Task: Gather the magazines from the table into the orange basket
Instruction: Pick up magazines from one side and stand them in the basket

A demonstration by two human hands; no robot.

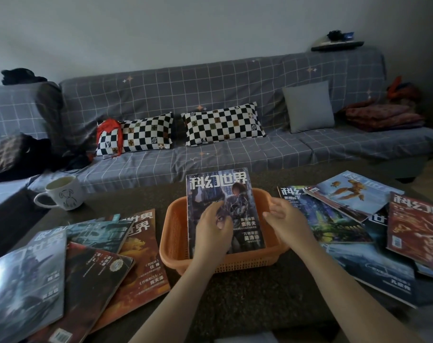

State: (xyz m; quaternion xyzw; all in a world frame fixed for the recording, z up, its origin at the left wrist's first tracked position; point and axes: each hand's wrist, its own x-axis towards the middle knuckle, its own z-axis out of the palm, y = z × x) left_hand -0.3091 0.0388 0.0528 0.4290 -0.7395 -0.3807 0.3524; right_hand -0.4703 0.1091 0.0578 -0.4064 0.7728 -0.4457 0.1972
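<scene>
One blue-cover magazine (220,206) leans in the orange basket (175,243) at tabletop centre, left hand (214,233) flat on its cover, right hand (288,219) relaxed and empty beside it; piles at 8 o'clock (91,263) and 3 o'clock (358,219) remain, so early progress.

Both your arms reach forward over the basket (175,246). Your left hand (214,231) lies flat above its middle, fingers relaxed; your right hand (286,220) hovers loosely open at its right rim.
</scene>
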